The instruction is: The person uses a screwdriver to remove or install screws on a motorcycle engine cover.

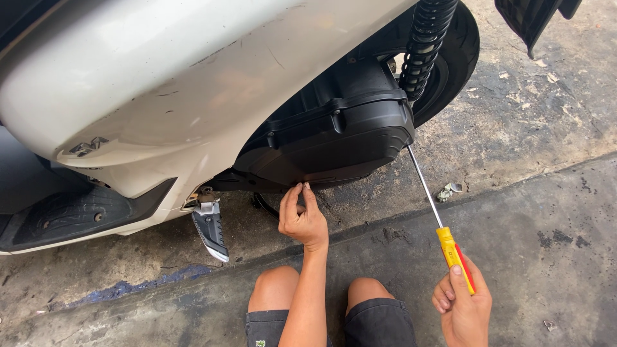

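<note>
Right hand [463,308], near right: fist wrapped round the yellow-and-red plastic handle of a long steel-shaft screwdriver [437,218]. Shaft runs up and to the left; tip sits at the right edge of the black plastic box-shaped engine-side cover [340,132], just below the black coil-spring shock absorber [427,38].

Left hand [301,218], centre: fingers curled, tips touching the cover's lower edge; holds nothing that I can see.

Cover sits mid-frame under the white glossy scooter body panel [160,71]. Black rear tyre [459,58] behind it, far right. Folded-down grey metal footpeg [210,228] to the left of the left hand. Bare knees [276,286] at the near edge, on stained concrete ground [533,212].
</note>
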